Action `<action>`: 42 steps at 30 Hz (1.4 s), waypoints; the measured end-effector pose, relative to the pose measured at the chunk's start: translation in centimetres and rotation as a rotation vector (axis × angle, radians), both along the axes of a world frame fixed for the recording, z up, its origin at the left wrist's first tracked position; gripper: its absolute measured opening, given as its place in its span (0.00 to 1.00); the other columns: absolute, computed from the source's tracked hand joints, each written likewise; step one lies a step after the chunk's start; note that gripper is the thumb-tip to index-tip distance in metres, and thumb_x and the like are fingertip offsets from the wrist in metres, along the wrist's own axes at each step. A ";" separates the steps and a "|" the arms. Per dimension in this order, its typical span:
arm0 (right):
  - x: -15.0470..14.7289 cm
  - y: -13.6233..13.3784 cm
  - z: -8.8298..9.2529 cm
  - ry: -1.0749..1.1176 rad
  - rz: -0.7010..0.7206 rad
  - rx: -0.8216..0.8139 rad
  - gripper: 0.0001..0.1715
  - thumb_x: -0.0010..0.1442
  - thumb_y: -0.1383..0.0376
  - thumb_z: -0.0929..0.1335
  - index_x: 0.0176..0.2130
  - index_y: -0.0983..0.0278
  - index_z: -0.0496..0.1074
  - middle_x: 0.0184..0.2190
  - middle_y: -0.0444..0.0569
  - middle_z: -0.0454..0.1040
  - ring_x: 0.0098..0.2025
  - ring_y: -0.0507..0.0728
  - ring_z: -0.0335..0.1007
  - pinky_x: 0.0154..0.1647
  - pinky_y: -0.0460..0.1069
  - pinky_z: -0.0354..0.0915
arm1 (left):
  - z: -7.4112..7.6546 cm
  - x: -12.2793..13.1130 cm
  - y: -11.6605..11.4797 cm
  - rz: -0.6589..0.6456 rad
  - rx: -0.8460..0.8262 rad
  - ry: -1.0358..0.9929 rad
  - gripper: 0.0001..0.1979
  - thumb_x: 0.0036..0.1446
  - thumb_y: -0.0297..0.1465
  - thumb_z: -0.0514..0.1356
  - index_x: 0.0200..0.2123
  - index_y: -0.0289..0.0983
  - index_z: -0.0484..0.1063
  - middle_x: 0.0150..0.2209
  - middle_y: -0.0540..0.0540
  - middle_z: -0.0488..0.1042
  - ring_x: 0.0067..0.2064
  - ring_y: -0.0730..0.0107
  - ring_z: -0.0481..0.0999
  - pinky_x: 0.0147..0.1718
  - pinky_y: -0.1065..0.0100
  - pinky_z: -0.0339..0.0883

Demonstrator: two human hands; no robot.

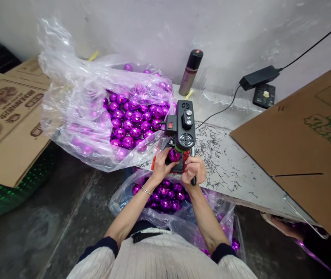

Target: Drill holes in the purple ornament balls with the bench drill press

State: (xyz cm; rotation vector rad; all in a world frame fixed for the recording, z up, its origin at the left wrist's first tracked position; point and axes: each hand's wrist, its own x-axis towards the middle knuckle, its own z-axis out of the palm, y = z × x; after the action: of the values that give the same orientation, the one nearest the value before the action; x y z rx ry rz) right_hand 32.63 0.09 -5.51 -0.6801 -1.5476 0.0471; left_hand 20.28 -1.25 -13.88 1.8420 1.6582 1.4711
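Observation:
My left hand pinches a shiny purple faceted ball between thumb and fingers. The ball sits beneath the head of a small black bench machine, which looks like a mini drill press with a red switch. On the machine's right side my right hand is wrapped round its lever handle, whose black tip shows below the fist. The point where tool and ball meet is hidden by the machine head.
Behind the machine's left lies a clear plastic bag of purple balls; another open bag of them is at my lap. Dark shavings litter the white table. A spray can, power adapter and cardboard box stand around.

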 end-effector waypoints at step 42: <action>-0.2 -0.7 5.1 -0.004 0.030 -0.122 0.19 0.71 0.66 0.59 0.27 0.59 0.62 0.24 0.43 0.68 0.28 0.53 0.67 0.32 0.51 0.62 | 0.8 -3.0 -9.6 -0.222 0.068 0.337 0.45 0.52 0.58 0.67 0.65 0.38 0.66 0.57 0.32 0.77 0.58 0.47 0.78 0.56 0.49 0.72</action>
State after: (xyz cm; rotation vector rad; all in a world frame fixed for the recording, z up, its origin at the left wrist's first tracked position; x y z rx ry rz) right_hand 32.38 -0.66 -0.40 -0.7535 -1.5685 0.1635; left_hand 17.28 -10.81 -13.03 2.3296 1.4887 1.1904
